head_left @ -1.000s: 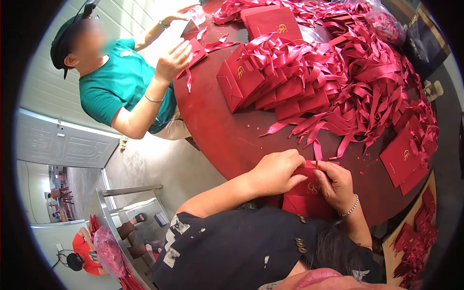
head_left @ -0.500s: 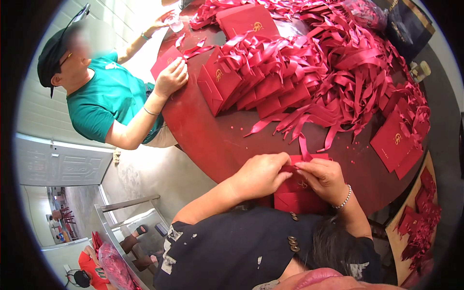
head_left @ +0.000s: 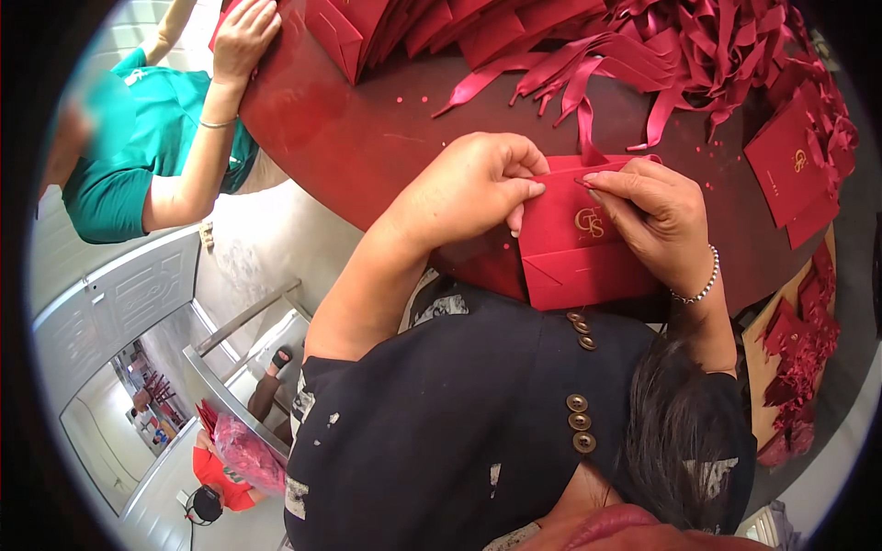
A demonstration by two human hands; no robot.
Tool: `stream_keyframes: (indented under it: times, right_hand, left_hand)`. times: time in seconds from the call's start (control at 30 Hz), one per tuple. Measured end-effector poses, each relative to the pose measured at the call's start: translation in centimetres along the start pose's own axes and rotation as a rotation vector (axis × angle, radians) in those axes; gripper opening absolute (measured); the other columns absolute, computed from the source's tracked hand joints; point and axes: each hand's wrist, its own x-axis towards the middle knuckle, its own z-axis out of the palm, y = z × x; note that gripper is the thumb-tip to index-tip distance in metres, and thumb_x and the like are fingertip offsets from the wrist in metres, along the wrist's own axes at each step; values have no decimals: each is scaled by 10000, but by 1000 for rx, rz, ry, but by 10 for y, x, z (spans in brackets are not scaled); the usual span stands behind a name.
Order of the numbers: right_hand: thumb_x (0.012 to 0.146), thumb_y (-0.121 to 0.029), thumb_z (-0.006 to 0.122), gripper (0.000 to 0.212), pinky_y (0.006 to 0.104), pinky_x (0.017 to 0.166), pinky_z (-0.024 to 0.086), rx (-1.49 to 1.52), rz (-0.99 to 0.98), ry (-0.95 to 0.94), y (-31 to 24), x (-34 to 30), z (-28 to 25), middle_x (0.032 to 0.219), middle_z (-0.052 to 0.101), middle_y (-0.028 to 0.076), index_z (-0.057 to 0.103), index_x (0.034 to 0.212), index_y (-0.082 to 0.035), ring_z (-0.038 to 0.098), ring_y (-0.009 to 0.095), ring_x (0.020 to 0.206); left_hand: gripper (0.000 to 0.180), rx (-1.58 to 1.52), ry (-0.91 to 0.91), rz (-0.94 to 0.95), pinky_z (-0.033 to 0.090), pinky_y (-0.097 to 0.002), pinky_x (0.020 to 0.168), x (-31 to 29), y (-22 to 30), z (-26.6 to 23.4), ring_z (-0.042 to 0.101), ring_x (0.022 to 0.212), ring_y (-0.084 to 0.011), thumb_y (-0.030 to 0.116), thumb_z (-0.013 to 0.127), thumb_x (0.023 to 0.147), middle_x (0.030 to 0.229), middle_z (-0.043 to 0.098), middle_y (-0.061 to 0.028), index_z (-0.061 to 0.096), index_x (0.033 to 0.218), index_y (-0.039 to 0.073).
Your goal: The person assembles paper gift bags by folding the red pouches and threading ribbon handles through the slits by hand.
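A small red paper gift bag (head_left: 570,275) with a gold emblem lies flat at the table's near edge, directly in front of my chest. My left hand (head_left: 478,193) is closed on the bag's upper left edge, thumb in front and fingers curled. At the top edge, my right hand (head_left: 657,216) pinches a small bit of ribbon between thumb and forefinger against the bag's face. A dark pink ribbon (head_left: 587,138) runs up from the bag's mouth onto the table. Where it passes inside the bag is hidden.
Red bags with loose ribbons (head_left: 597,69) are heaped along the far side of the dark red table (head_left: 340,138). More bags (head_left: 781,170) lie at right, others on a lower wooden surface (head_left: 763,367). At left, a co-worker's hand (head_left: 246,37) rests at the table edge.
The view has tilted down, so the bag and my hands appear higher and more of the bag shows. My right hand's pinch stays at the bag's top edge.
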Motion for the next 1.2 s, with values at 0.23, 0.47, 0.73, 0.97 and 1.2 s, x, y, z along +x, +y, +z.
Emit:
stream_keyframes:
  times: [0.23, 0.47, 0.73, 0.97, 1.2]
  right_hand:
    - [812, 35, 759, 130, 327, 596, 467, -67, 22, -80, -11, 2, 3, 725, 595, 84, 723, 928, -11, 596, 215, 638]
    - [863, 7, 709, 101, 366, 660, 472, -204, -9, -145, -11, 2, 9, 804, 548, 92, 629, 918, -19, 582, 275, 738]
    - [861, -2, 721, 107, 364, 678, 491, -224, -5, -188, -10, 3, 8, 820, 588, 95, 627, 911, -14, 616, 274, 767]
    - [847, 35, 735, 138, 296, 633, 528, -47, 51, -101, -7, 0, 14, 823, 667, 89, 710, 981, 11, 671, 194, 680]
    - [863, 60, 698, 120, 319, 638, 500, -90, 50, -94, -10, 3, 16, 810, 624, 88, 681, 968, 4, 638, 217, 686]
  left_hand:
    - [141, 19, -14, 15, 451, -215, 534, 2, -2, -1, 547, 566, -59, 4, 617, 970, 791, 665, -27, 637, 1087, -73]
    - [165, 62, -5, 23, 453, -225, 535, 2, 0, -2, 551, 557, -64, 4, 590, 969, 770, 664, -33, 643, 1098, -83]
    - [162, 99, 4, 20, 454, -238, 533, 3, 2, -4, 546, 535, -66, 13, 583, 970, 719, 645, -28, 651, 1078, -86]
    - [140, 101, 4, 46, 447, -243, 523, 5, 1, -3, 542, 527, -65, 17, 588, 969, 678, 621, -17, 653, 1047, -80]
    - [136, 84, 13, 58, 436, -242, 513, 5, -1, -2, 539, 521, -64, 17, 584, 966, 672, 624, -18, 657, 1033, -76]
